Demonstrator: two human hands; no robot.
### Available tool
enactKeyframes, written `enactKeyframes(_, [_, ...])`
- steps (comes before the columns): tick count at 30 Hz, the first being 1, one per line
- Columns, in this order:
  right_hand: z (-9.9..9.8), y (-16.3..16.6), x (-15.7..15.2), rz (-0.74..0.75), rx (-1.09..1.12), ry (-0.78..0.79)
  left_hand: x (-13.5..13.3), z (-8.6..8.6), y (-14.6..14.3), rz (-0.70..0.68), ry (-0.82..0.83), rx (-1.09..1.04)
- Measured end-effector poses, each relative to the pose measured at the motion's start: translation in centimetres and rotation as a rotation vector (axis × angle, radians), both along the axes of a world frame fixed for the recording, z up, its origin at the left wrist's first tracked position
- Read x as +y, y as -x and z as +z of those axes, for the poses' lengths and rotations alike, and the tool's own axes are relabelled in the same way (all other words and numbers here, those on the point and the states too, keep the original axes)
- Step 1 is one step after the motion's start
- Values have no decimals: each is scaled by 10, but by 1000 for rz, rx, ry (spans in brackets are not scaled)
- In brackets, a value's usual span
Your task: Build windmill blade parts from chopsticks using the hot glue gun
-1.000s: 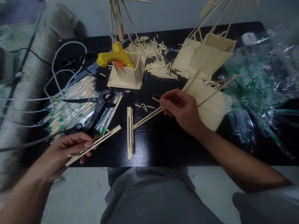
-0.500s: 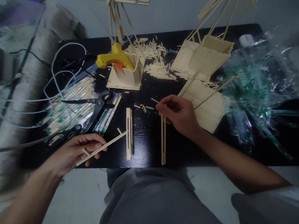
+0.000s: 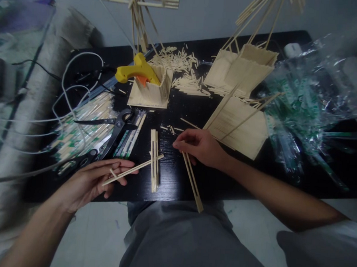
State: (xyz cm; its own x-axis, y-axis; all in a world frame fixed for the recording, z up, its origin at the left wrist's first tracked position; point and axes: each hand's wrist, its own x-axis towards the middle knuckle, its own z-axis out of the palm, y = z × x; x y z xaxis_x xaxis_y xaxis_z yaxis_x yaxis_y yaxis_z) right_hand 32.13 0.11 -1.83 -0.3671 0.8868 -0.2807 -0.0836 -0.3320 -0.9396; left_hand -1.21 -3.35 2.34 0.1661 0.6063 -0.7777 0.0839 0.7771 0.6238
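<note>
My left hand, at the table's near left edge, is closed lightly on a thin wooden stick piece with short crosspieces; its far end overlaps the lying piece in view. My right hand pinches the upper end of a narrow double-stick frame, which slants down past the table's near edge. The pinched end is hidden by my fingers. Between the hands, a similar narrow stick frame lies on the black table.
A yellow glue gun rests in a wooden stick box. Black-handled cutters lie on wrapped chopsticks at left. Cut stick pieces are heaped behind. A flat wooden panel and plastic wrappers are at right.
My right hand has moved down and left, and its stick frame now tilts further toward me. My left hand has shifted slightly right, bringing its stick piece across the lying frame in view.
</note>
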Motion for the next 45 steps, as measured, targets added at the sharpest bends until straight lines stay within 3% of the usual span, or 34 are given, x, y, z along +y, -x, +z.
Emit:
enactKeyframes(4, [1,0,1,-8,8,-3,-2,1,1,43,4,-33])
enactKeyframes(10, [-1,0,2,0,3,12,-6,7,-3,-73,-200,94])
enactKeyframes(18, [-1,0,2,-2,21,19,-6,-4,3,-85,-308,116])
enactKeyframes(26, [1,-1,2,-2,14,22,-2,-8,-16,-125,-406,135])
enactKeyframes(32, [6,-2,5,-30,26,33,-2,-25,-28,-137,-624,263])
enactKeyframes(45, [3,-6,10,-126,116,52,-4,-41,-37,-415,-998,456])
